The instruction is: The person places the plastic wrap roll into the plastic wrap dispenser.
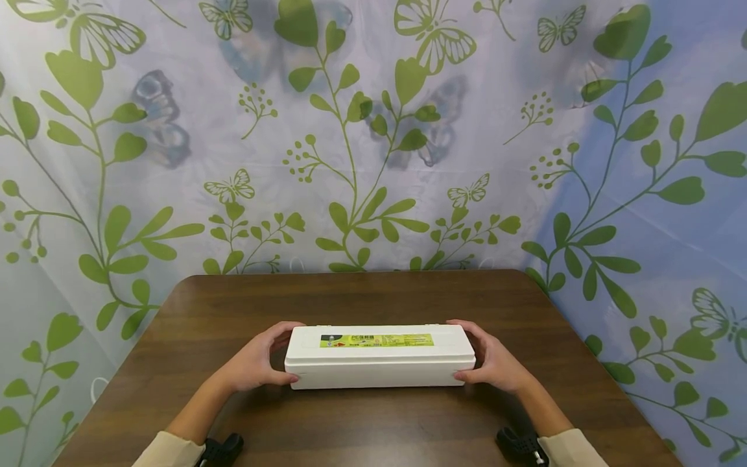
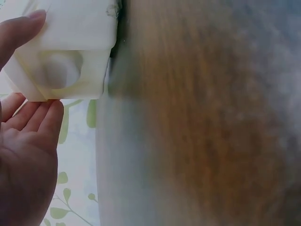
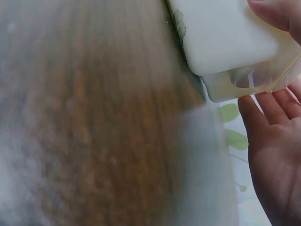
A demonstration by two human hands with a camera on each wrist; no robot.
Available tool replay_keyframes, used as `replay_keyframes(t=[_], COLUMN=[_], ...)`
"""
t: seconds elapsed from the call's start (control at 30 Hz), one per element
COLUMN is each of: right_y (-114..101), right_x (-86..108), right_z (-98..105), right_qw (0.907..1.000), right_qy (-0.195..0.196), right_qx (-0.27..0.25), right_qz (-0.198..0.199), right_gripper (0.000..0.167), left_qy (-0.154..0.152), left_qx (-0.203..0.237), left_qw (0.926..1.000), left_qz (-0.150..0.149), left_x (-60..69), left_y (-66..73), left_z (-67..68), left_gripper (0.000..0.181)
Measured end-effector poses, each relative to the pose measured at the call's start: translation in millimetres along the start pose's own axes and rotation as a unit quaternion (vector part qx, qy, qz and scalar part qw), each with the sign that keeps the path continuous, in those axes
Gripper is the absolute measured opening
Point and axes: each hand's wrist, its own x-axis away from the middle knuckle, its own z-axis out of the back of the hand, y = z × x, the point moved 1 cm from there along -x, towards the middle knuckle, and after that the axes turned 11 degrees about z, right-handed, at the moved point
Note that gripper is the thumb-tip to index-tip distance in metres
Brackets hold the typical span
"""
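Observation:
A long white cling film box [image 1: 379,374] with a green-yellow label [image 1: 376,340] on its lid lies crosswise in front of the person, lid down. My left hand [image 1: 262,360] grips its left end, thumb on the near face and fingers behind the far side. At the right end, my right hand [image 1: 493,360] holds it the same way. The left wrist view shows the box end [image 2: 70,73] with a round recess between thumb and fingers. A similar round opening appears in the box end [image 3: 249,80] in the right wrist view. What is inside stays hidden.
The box is at a brown wooden table [image 1: 373,425] with rounded far corners. Behind the table hangs a pale curtain [image 1: 373,194] printed with green leaves and butterflies. Black straps [image 1: 224,447] sit at both wrists, by beige sleeves [image 1: 169,451].

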Motion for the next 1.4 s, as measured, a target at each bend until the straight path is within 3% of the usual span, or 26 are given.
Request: replay_keyframes(t=[0.37, 0.73, 0.97, 1.2, 1.4], right_y=[-4.4, 1.8, 5.2, 6.4, 3.7], right_x=[-0.7, -1.8, -1.5, -0.7, -2.3], right_z=[-1.6, 0.0, 1.6, 3.2, 4.9], right_qw=[0.9996, 0.9996, 0.9999, 0.9998, 0.9995], right_qy=[0.022, 0.023, 0.014, -0.003, -0.013], right_qx=[0.014, 0.012, -0.006, -0.02, -0.027], right_qz=[0.008, 0.008, 0.002, -0.005, -0.01], right_gripper=[0.091, 0.091, 0.09, 0.091, 0.092], left_qy=[0.031, 0.046, 0.038, 0.017, 0.007], left_qx=[-0.031, -0.06, -0.064, -0.046, -0.029], left_qw=[0.999, 0.997, 0.9971, 0.9987, 0.9996], left_qz=[-0.004, 0.019, 0.017, -0.011, -0.003], left_x=[0.9, 1.1, 1.3, 1.0, 2.9], left_y=[5.0, 9.2, 9.1, 3.1, 2.6], left_z=[-0.4, -0.4, -1.1, -2.7, -1.6], left_gripper=[0.086, 0.088, 0.085, 0.084, 0.085])
